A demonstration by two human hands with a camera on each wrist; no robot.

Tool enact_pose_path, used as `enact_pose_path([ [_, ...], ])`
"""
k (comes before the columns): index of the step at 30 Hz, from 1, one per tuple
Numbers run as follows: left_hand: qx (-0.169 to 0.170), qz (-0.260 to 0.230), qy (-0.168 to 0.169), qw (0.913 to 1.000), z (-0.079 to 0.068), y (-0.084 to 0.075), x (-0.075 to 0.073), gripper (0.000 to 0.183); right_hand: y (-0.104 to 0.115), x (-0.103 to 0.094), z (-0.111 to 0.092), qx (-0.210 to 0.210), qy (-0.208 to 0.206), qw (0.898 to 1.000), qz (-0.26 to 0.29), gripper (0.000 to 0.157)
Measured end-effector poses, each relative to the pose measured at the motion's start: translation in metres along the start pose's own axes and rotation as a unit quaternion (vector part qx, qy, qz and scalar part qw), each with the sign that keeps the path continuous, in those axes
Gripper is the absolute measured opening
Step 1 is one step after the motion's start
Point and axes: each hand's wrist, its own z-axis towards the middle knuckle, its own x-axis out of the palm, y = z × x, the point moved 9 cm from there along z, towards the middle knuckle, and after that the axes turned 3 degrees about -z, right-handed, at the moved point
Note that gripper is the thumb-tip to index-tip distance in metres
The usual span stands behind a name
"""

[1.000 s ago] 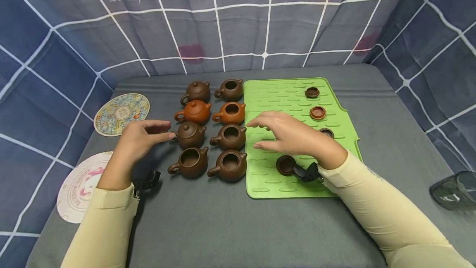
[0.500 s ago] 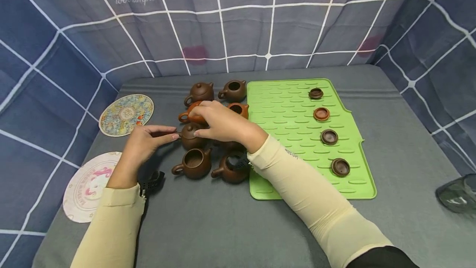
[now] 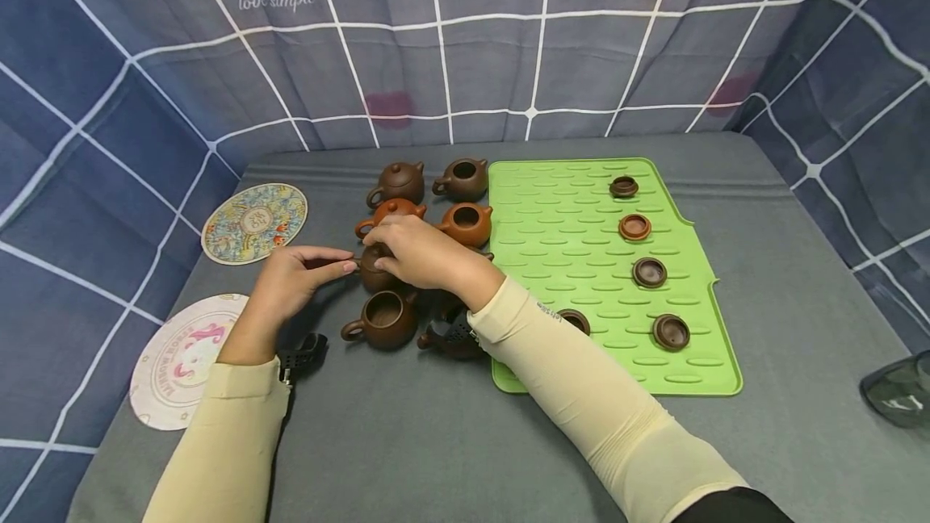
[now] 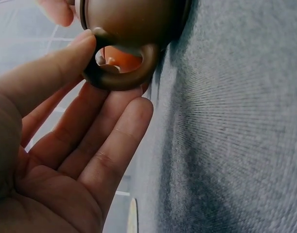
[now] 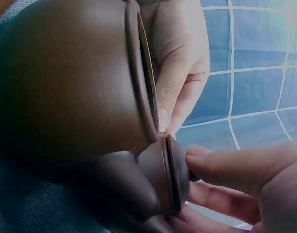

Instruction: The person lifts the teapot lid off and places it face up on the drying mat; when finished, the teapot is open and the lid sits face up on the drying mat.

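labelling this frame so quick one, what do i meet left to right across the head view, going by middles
Pink-printed white disc, multicoloured disc, left hand, brown teapot it holds by the handle, right hand, green mat, dark glass. Left out for overlap: other teapots and lids.

Looks like a makeshift tabletop booth, screened on three sides by hung blue-grey cloth with white gridlines and "love simple" print, around a grey fabric-covered table bearing rows of teapots.
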Motion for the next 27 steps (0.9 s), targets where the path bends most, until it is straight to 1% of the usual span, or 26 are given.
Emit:
enact_pose_path([
  [3,0.000,-0.002,-0.001,1.0000,-0.001,0.001,0.000,0.029,-0.004,0.001,0.001,0.017,-0.001,1.000,-0.001,0.040],
  [7,0.001,-0.003,-0.003,1.0000,-0.001,0.002,0.000,0.029,-0.007,0.000,0.001,0.033,-0.012,0.999,0.005,0.036],
  [15,-0.003,-0.003,-0.007,1.0000,-0.002,0.004,0.003,0.030,-0.009,-0.006,-0.001,0.031,-0.060,0.997,0.029,0.023],
  [20,-0.001,-0.002,-0.004,1.0000,0.000,0.004,0.004,0.030,-0.007,-0.008,-0.004,0.023,-0.065,0.997,0.044,0.020],
  [24,0.010,0.008,-0.007,0.9999,0.001,0.003,0.003,0.026,-0.001,-0.011,-0.011,0.001,-0.060,0.995,0.086,0.018],
  [26,0.018,0.013,-0.009,0.9997,0.001,0.002,0.002,0.024,0.003,-0.015,-0.016,-0.013,-0.059,0.990,0.127,0.020],
  [27,0.020,0.014,-0.010,0.9996,0.001,0.002,0.002,0.023,0.004,-0.018,-0.018,-0.019,-0.059,0.986,0.154,0.023],
])
